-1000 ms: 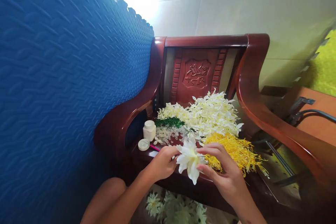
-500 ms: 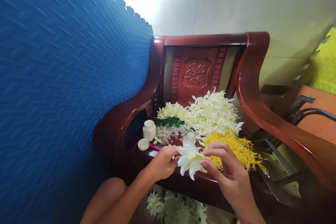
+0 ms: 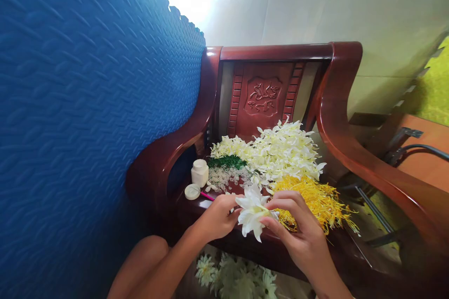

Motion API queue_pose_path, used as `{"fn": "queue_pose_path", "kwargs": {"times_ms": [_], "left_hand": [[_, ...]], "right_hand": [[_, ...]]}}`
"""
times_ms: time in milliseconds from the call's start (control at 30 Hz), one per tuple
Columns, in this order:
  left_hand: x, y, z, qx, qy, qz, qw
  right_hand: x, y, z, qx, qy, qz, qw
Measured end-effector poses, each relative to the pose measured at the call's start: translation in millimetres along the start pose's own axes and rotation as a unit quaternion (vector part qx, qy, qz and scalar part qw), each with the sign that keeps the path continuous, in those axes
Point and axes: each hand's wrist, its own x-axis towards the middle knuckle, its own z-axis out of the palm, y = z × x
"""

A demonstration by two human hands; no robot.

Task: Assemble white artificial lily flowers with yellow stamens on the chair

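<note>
A white artificial flower (image 3: 249, 215) with a pale yellow centre is held over the seat's front edge. My left hand (image 3: 221, 217) is closed on it from the left and behind; some of its fingertips are hidden by the petals. From the right, my right hand (image 3: 303, 231) pinches at the flower's middle with thumb and fingers. Whether a small piece is between those fingertips I cannot make out. Just behind the right hand lies a heap of yellow stamen strands (image 3: 315, 198). A large pile of loose white petal pieces (image 3: 289, 152) rises behind that.
On the dark red wooden chair (image 3: 277, 52) are clear plastic bits (image 3: 224, 180), green pieces (image 3: 228, 162), a white jar (image 3: 199, 173), its round lid (image 3: 192, 191) and a pink stick (image 3: 206, 195). Several white flowers (image 3: 236, 275) lie below the seat. A blue foam mat (image 3: 87, 117) stands left.
My right hand has shifted slightly left, its thumb and fingers moving further onto the flower's centre. My left hand holds the flower in nearly the same place.
</note>
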Motion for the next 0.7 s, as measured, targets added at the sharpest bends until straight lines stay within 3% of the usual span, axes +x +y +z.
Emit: {"fn": "queue_pose_path", "kwargs": {"times_ms": [300,700], "left_hand": [[-0.3,1.0,-0.7,-0.009,-0.004,0.003,1.0],[-0.9,-3.7,2.6,0.01,-0.001,-0.011,1.0]], "right_hand": [[-1.5,3.8,-2.0,0.006,-0.025,0.008,1.0],[-2.3,1.2,-4.0,0.058,-0.009,0.001,0.998]]}}
